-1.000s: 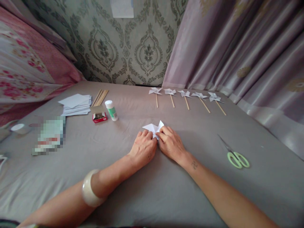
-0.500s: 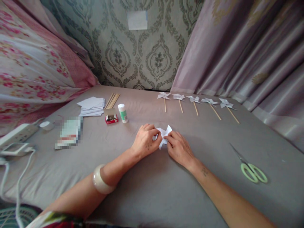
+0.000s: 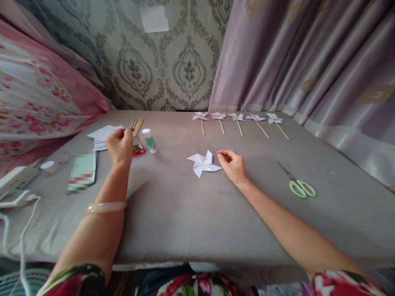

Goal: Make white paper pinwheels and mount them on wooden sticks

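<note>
A folded white paper pinwheel head [image 3: 203, 163] lies flat on the grey sheet [image 3: 185, 213], with no stick on it. My right hand [image 3: 232, 164] rests just to its right, fingers loosely curled and holding nothing, a small gap from the paper. My left hand [image 3: 119, 144] is lifted at the far left, fingers bent and apart, hovering over a small red box [image 3: 138, 149]. Beside that hand are a bundle of wooden sticks [image 3: 136, 124], a stack of white paper squares [image 3: 100, 135] and a green-and-white glue bottle [image 3: 149, 140]. A pale bangle circles my left forearm.
Several finished pinwheels on sticks [image 3: 237, 121] lie in a row at the back by the curtain. Green-handled scissors [image 3: 298, 186] lie at the right. A blurred flat packet [image 3: 80, 172], a small white lid [image 3: 48, 166] and a power strip with cable [image 3: 15, 181] sit at the left.
Both hands have let go of the pinwheel head, which now lies free. My left hand has swung left to the red box; my right hand has drawn slightly right.
</note>
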`<state>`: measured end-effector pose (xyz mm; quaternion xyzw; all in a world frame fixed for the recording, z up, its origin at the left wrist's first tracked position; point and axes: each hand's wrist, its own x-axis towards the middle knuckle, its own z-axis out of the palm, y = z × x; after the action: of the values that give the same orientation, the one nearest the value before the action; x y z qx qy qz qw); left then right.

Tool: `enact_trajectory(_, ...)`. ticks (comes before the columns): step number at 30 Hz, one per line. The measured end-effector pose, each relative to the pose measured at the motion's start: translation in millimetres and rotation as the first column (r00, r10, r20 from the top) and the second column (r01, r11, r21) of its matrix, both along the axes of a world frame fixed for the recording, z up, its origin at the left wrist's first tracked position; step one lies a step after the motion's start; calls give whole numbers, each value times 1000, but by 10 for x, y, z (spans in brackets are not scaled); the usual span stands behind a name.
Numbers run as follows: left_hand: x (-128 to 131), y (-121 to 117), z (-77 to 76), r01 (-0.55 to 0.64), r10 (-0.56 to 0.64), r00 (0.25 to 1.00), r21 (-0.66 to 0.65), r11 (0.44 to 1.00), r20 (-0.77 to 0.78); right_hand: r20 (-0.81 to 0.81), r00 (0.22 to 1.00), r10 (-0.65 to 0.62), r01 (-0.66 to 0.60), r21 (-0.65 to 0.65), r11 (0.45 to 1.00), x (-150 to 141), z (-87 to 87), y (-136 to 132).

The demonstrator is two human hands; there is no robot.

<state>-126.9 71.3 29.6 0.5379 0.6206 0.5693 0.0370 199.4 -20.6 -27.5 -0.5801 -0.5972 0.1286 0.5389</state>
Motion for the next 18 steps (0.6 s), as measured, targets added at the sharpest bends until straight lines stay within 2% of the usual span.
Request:
enact_trajectory(3, -245, 67, -22, -105, 97, 967, 21, 994, 234, -39, 999, -15, 14, -16, 1000, 50, -18, 8)
enact_trajectory(5, -315, 65, -25, -111, 107, 947, -5, 994, 303, -41, 999, -14, 14, -12, 1000, 61, -27, 5)
enact_trajectory(11, -344, 1, -2, -36, 57, 953, -74, 997, 297, 10, 1000, 13, -13, -55, 998, 46, -7, -35)
enact_trajectory(18, -378, -5, -55, 21, 5, 974, -112, 993, 227, -15, 1000, 8, -9, -105, 994, 50, -28, -66)
